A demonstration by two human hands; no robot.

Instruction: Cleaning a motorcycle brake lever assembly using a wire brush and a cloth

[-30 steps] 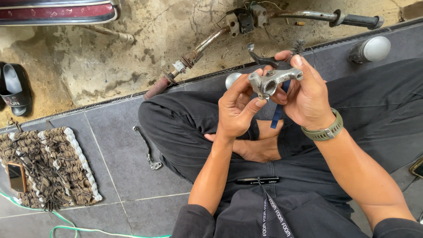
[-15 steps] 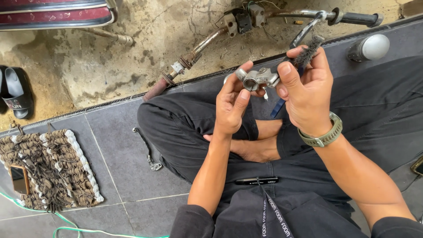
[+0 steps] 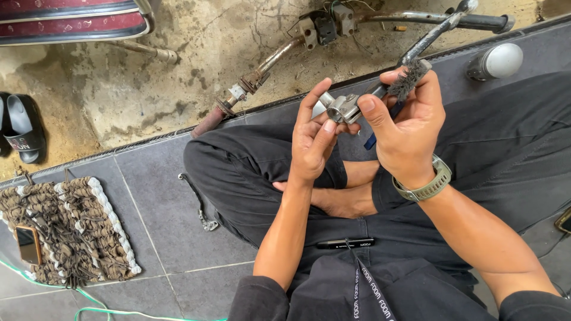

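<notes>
- You are sitting cross-legged on the grey tiled floor (image 3: 154, 226), a black pen-like tool (image 3: 345, 243) lying in your lap.
- Your left hand (image 3: 312, 139) is pinching a small silver metal clamp fitting (image 3: 340, 108) between thumb and fingertips; that grip is closed on the part, held up over your knees.
- Your right hand (image 3: 404, 128) is gripping a worn bristle brush (image 3: 407, 80) by its dark handle, grip clamped on it, with the thumb also pressing against the fitting.
- A spanner (image 3: 199, 205) is lying on the tiles just beside your left knee; a woven mat (image 3: 83, 232) is carrying a phone (image 3: 28, 245) further left.
- Beyond the tile edge, a rusty handlebar assembly (image 3: 309, 35) is resting on bare ground, a sandal (image 3: 21, 128) well apart at far left.
- Risk, as a judgement: the fitting is being held by fingertips only, so a hard brush stroke could flick it onto the dirt; stiff bristles could also scrape your left thumb.
</notes>
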